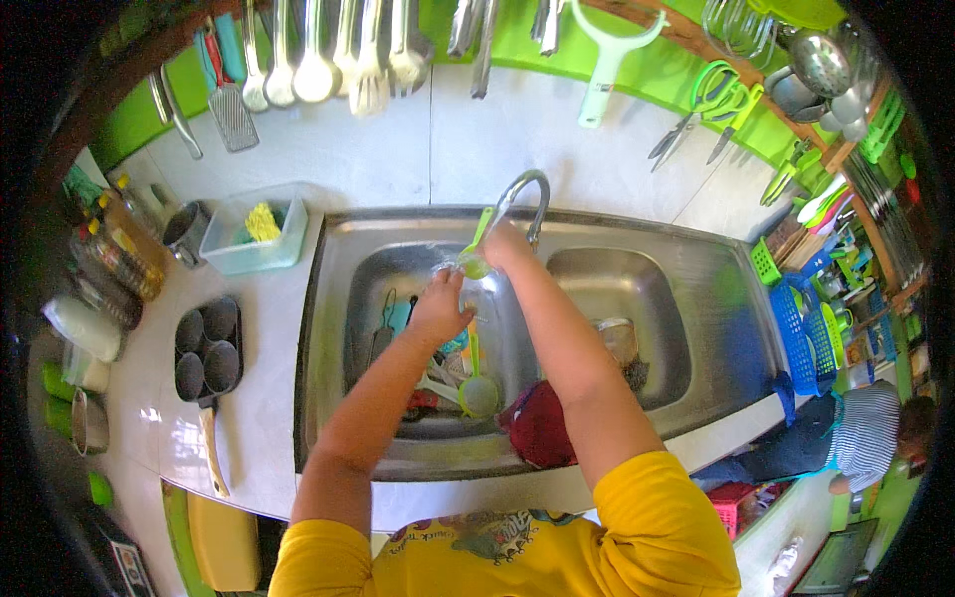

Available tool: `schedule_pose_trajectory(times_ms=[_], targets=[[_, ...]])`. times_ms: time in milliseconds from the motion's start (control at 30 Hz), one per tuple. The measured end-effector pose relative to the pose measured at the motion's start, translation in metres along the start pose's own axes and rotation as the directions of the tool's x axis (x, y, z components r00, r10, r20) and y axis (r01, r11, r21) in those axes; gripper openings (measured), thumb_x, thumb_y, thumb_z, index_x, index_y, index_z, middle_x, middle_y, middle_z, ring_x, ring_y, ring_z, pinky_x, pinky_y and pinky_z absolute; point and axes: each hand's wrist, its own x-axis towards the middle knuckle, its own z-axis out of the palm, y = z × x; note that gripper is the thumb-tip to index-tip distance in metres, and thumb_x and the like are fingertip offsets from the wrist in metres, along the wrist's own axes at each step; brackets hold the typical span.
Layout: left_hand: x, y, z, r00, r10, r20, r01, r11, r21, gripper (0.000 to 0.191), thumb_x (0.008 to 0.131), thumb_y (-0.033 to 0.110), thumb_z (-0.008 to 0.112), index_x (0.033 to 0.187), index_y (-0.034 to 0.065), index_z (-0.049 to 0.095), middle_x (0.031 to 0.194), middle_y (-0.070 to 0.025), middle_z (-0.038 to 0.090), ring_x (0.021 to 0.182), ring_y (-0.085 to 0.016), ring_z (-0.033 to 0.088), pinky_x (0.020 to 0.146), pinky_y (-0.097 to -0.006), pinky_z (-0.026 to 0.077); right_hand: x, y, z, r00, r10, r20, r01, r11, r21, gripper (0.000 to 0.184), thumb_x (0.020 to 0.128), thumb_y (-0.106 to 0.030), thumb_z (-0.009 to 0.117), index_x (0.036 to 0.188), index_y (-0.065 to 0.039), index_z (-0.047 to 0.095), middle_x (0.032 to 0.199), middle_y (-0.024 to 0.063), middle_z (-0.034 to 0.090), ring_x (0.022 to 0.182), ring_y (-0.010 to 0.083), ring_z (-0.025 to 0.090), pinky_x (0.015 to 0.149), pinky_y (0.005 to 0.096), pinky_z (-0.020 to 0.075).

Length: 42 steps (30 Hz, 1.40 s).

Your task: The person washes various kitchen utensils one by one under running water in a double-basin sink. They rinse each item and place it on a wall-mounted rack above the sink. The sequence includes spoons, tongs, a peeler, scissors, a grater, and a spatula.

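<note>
My right hand grips a small light-green strainer under the curved chrome faucet. The strainer's handle points up, and its round end hangs over the left basin of the steel sink. Just below it, my left hand is stretched out with the thumb apart, its fingertips wet and close to the strainer's round end. Whether they touch it I cannot tell. In the left basin lie another green-rimmed strainer and several utensils, partly hidden by my left arm.
A dark red cloth item rests at the sink's front edge. The right basin holds a cup-like vessel. On the left counter are a multi-cup pan and a plastic tub with a yellow scrubber. A person is at the right.
</note>
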Motion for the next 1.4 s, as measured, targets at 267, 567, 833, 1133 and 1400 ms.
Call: schedule_pose_trajectory(times_ms=[267,567,833,1133,1400], targets=[[0.047,0.046,-0.004,0.916,0.401,-0.013,-0.382,0.882,0.275,0.039,0.065,0.016,0.062,0.103,0.0137,0.055,0.086,-0.0086,0.061,0.09,-0.026,0.056,0.083,-0.0387,0.039,-0.013,0.09,0.066,0.994,0.072,0.077,-0.085,0.114,0.99,0.039,0.076,-0.036,0.059,0.102,-0.01,0.048,0.08,0.0058,0.055,0.071,0.0185,0.056,0.06,0.0378,0.05],[0.086,0.058,0.021,0.977,-0.131,-0.171,0.065,0.937,-0.345,0.033,0.067,0.021,0.067,0.096,0.0065,0.059,0.084,-0.0105,0.062,0.073,-0.023,0.061,0.065,-0.0329,0.047,-0.072,0.032,0.027,0.882,0.253,0.397,-0.246,-0.473,0.846,0.063,0.077,-0.051,0.052,0.12,-0.01,0.032,0.099,0.0086,0.044,0.081,0.0207,0.049,0.065,0.0391,0.0484],[0.017,0.012,0.016,0.879,-0.457,0.138,0.113,-0.083,-0.99,0.017,0.077,0.013,0.061,0.091,0.0036,0.059,0.081,-0.0004,0.059,0.064,-0.008,0.05,0.058,-0.0191,0.039,-0.036,-0.019,0.028,0.79,0.549,0.271,-0.063,-0.367,0.928,0.031,0.079,-0.019,0.058,0.103,-0.005,0.044,0.084,0.0086,0.052,0.074,0.021,0.054,0.053,0.0336,0.0495],[-0.001,0.017,-0.003,0.987,-0.039,-0.154,-0.057,0.819,-0.571,0.022,0.081,0.004,0.052,0.103,-0.0001,0.056,0.088,-0.0049,0.059,0.076,-0.013,0.054,0.069,-0.0228,0.042,-0.026,-0.034,0.018,0.923,0.197,0.332,-0.218,-0.442,0.87,0.031,0.086,-0.033,0.045,0.101,-0.005,0.049,0.069,0.0086,0.054,0.062,0.0218,0.055,0.055,0.0356,0.0472],[-0.009,0.005,-0.023,0.923,-0.217,-0.318,-0.046,0.758,-0.651,0.021,0.074,0.002,0.056,0.095,0.0059,0.058,0.102,-0.0095,0.054,0.097,-0.022,0.05,0.08,-0.0315,0.041,-0.034,0.009,0.021,0.948,0.292,-0.13,-0.118,0.699,0.705,0.033,0.079,-0.037,0.052,0.089,-0.005,0.057,0.08,0.0113,0.058,0.074,0.0268,0.057,0.064,0.0391,0.0456]])
